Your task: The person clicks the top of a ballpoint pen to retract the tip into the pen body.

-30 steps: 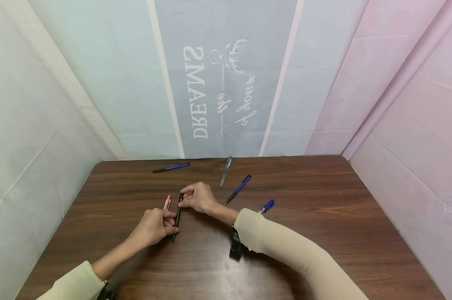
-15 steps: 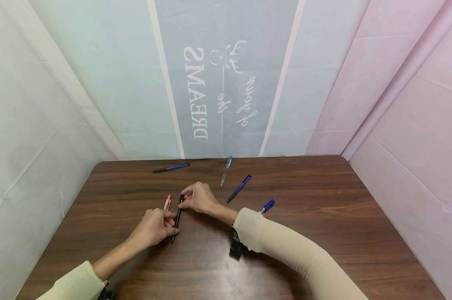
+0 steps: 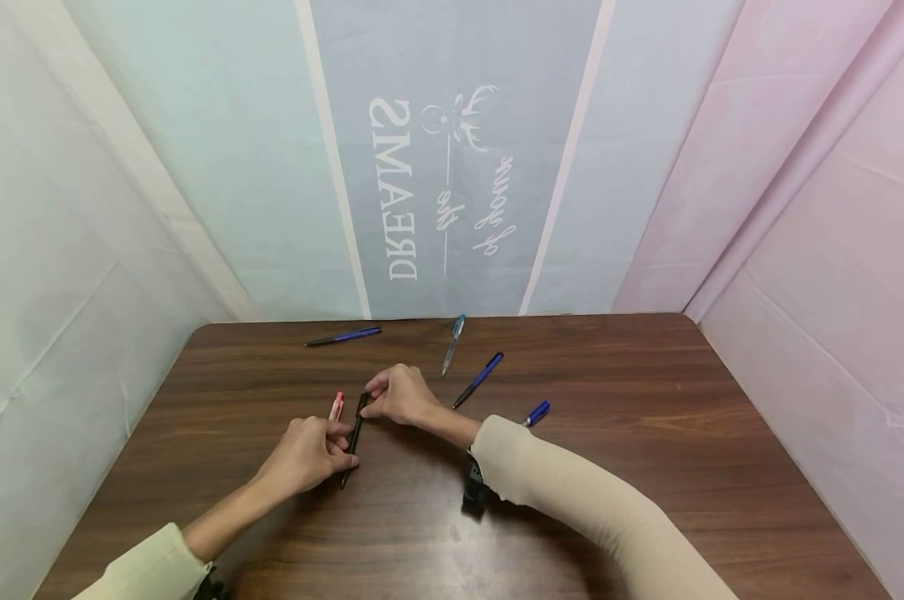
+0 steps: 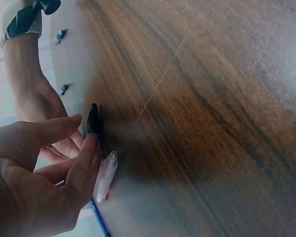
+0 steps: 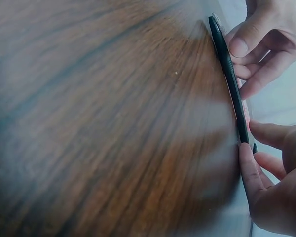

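Black pen [image 3: 356,435] is swinging slightly leftward at its near end, left hand [image 3: 307,454] and right hand [image 3: 407,397] pinching it, apparently adjusting its angle.

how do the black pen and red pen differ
The black pen is dark throughout; the red pen has a red end and a paler barrel. The left hand and right hand touch the black pen; neither appears to grip the red pen. In the head view, more of the black pen shows than of the red pen. Both slant much alike there.
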Demonstrator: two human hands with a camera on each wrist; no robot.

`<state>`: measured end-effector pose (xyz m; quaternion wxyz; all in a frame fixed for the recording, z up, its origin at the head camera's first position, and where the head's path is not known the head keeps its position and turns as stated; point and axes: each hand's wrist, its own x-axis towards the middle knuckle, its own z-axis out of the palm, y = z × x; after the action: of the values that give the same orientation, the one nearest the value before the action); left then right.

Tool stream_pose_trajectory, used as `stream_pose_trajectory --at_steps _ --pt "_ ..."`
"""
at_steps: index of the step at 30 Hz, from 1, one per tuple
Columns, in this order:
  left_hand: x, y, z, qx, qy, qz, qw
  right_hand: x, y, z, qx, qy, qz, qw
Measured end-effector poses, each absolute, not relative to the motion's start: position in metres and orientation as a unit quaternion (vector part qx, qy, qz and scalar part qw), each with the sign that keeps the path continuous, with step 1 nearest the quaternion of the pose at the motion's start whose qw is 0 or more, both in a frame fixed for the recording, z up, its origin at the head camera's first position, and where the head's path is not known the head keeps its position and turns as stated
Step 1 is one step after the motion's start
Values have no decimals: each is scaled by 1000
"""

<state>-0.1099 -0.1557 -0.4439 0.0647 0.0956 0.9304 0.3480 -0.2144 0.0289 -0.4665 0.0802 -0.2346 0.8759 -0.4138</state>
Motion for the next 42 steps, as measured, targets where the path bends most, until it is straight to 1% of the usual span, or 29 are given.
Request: stream_pose_trajectory --at_steps 6,13,19,25,31,38,42 --pt "-111 -158 -443 110 932 342 49 -215 31 -466 -234 873 -419 89" --pt "-116 -163 -439 123 933 337 11 -217 36 -464 -236 862 -438 95" --pt "-123 -166 -436 129 926 353 -30 -222 41 -462 -247 857 -445 82" --pt "-130 -171 -435 139 914 378 -47 -231 47 -461 -254 864 -428 73" --pt "-144 -175 -435 147 904 395 -75 -244 53 -459 -273 865 -416 61" --pt "-165 -188 -434 139 908 384 -95 -259 55 -453 -293 872 -391 37" --pt "-177 -198 -434 120 910 388 -86 -267 53 -454 -305 871 -384 36"
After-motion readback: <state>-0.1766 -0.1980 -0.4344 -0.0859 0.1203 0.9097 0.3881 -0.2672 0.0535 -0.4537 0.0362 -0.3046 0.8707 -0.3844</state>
